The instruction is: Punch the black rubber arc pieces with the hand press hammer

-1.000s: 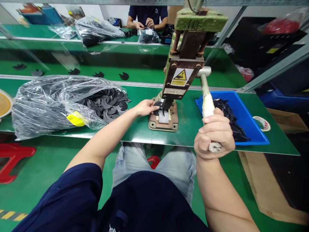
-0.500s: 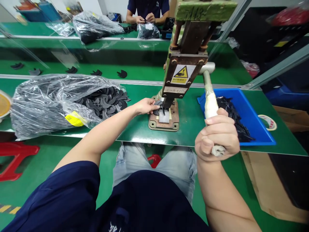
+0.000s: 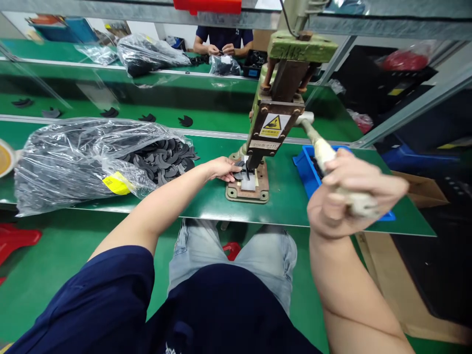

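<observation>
A green hand press (image 3: 279,101) stands on the green bench, its base plate (image 3: 247,189) in front of me. My left hand (image 3: 222,168) pinches a small black curved piece (image 3: 240,172) and holds it on the base plate under the punch. My right hand (image 3: 348,196) is wrapped round the white-taped press lever (image 3: 324,147), which slants down toward me. A clear plastic bag (image 3: 79,160) full of black curved pieces lies open to the left of the press.
A blue tray (image 3: 306,172) with black pieces sits right of the press, partly behind my right hand. Loose black pieces (image 3: 186,120) lie on the conveyor behind. A person in dark blue (image 3: 223,42) works at the far bench among plastic bags. A cardboard box (image 3: 418,189) stands at right.
My right hand has pulled the lever down and toward me, now covering part of the blue tray. The left hand stays at the base plate with the piece.
</observation>
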### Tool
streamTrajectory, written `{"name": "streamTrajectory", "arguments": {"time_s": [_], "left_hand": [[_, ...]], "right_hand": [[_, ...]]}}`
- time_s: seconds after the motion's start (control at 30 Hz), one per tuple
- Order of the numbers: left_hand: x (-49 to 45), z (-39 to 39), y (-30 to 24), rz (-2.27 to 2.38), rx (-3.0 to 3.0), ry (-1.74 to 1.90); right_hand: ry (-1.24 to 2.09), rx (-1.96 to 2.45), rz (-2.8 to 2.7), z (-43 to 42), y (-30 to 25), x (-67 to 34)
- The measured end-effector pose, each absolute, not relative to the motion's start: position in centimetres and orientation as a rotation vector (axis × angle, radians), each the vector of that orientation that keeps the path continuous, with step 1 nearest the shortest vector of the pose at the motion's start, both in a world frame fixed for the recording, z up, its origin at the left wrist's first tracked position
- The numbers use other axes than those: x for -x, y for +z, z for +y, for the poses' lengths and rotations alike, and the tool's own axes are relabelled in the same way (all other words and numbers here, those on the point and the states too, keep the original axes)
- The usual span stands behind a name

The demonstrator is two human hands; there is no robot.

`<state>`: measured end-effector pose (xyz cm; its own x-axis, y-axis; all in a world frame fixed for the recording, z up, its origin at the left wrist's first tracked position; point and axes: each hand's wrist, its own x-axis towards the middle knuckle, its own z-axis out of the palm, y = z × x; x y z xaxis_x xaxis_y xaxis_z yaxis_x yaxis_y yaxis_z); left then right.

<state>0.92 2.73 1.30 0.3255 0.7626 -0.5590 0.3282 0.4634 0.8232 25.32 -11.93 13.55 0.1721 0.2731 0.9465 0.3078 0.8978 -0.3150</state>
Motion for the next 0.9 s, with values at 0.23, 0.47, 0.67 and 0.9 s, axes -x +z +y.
{"name": "streamTrajectory", "arguments": {"time_s": [0.23,0.47,0.67,0.9], "left_hand": [[-0.2,-0.7,2.2,1.179,-1.109,0.595],[1.1,-7.9,5.5,0.996,-1.246,0.683],[-0.3,-11.5,7.5,0.941,-1.288,0.673],[-1.1,-12.2,7.7,0.935,-1.197,0.596]], "right_hand": [[0.175,0.574,-1.356,-8.6,16.2,-27.2],[0.639,0.938,-1.525,-11.2,1.6,-25.2],[0.795,0.998,-1.481,-14.4,-1.0,-20.7],[0.744,1.023,-1.42,-15.7,-0.8,-20.1]]}}
